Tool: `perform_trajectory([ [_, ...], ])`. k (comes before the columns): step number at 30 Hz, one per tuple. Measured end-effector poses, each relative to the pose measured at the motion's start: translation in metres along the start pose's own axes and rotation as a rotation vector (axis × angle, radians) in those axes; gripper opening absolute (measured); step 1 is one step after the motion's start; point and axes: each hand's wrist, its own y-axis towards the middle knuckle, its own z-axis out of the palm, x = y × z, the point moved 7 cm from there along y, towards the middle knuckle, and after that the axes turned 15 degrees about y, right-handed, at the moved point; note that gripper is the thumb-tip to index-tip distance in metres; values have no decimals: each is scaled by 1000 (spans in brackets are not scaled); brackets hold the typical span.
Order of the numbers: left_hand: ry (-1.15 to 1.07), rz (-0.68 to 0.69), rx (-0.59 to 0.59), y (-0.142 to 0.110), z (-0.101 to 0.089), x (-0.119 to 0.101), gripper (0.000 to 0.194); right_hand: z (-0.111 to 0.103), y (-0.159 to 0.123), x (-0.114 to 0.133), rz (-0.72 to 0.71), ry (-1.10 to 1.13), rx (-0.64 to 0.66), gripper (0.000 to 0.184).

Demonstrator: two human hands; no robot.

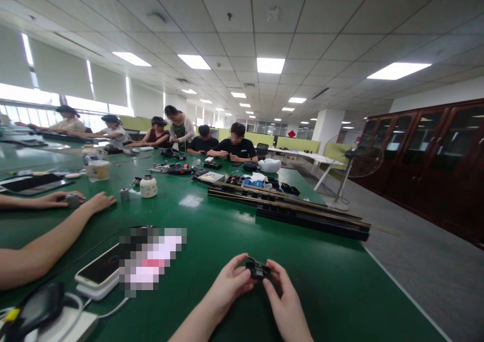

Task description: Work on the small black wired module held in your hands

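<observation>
A small black plastic part (pixel 258 270) with an open, hollow face is held up over the green table (pixel 212 253) near its front edge. My left hand (pixel 235 280) pinches its left end between thumb and fingers. On the other end, my right hand (pixel 279 284) closes with thumb below and fingers above. A thin dark strip or wire sticks up at the part's upper left. Its inner details are too small to make out.
Long black rails with thin brass-coloured rods (pixel 302 211) lie beyond my hands. To the left are a phone (pixel 104 264), a power strip (pixel 71 324) with cables, and a co-worker's arms (pixel 56 236). A white jar (pixel 148 186) stands further back. Several people sit at the far side.
</observation>
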Motion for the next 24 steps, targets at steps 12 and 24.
perform_trajectory([
  [12, -21, -19, -7, -1, 2, -3, 66, -1, 1, 2, -22, -6, -7, 35],
  [24, 64, -27, -54, 2, -4, 1, 67, 0, -1, 4, -29, -24, -10, 35],
])
